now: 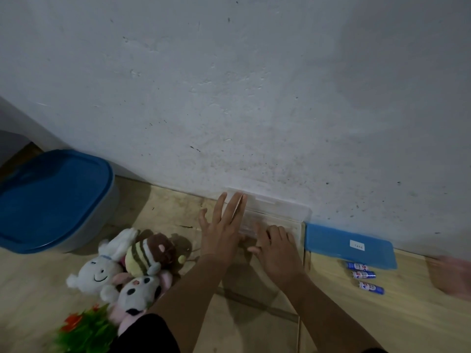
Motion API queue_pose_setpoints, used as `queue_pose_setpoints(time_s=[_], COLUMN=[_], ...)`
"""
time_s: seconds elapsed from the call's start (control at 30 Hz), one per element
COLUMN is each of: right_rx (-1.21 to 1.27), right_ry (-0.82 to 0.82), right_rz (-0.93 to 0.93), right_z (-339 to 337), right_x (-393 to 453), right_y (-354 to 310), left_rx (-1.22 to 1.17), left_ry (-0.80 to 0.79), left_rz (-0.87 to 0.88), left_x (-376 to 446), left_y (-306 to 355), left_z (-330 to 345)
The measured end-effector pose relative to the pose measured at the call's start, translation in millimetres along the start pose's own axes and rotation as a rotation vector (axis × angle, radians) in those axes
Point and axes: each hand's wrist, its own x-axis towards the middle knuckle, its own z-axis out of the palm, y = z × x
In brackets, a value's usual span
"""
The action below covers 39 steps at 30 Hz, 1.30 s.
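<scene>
Against the wall on the floor, the clear plastic box (254,289) sits with its lid (277,207) raised, the left hand (221,235) pressing straight, released fingers on it, the right hand (276,250) resting bent fingers at the hinge, grip unclear.

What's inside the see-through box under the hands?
Through the clear box only pale floor shows, nothing else in its near part. The left hand and right hand cover the far part, so anything beneath them is hidden.
</scene>
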Motion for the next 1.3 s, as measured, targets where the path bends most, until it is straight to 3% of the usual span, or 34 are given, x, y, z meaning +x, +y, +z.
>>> queue_pose_setpoints(time_s=[0.17, 0.53, 0.77, 1.03, 1.17, 1.3], right_rx=[-0.058, -0.200, -0.145, -0.227, -0.260, -0.224], right_ry=[-0.020, 0.238, 0.197, 0.076, 0.036, 0.067], right_rz=[-0.009, -0.036, 0.178, 0.513, 0.563, 0.558], right_z=[5, -13, -49, -101, -109, -96], right_x=[-1, -5, -30, -134, -198, -251], right_y=[2, 1, 15, 49, 69, 89], left_rx=[-0.027, -0.062, -0.124, -0.191, -0.237, -0.323], left_ry=[0.008, -0.011, -0.022, -0.066, -0.121, -0.297], left_rz=[0.001, 0.048, 0.127, 0.442, 0.591, 0.621], left_x=[-2, -5, -12, -52, -94, -140], left_y=[2, -3, 6, 83, 125, 155], left_z=[-2, -5, -22, -52, -48, -31])
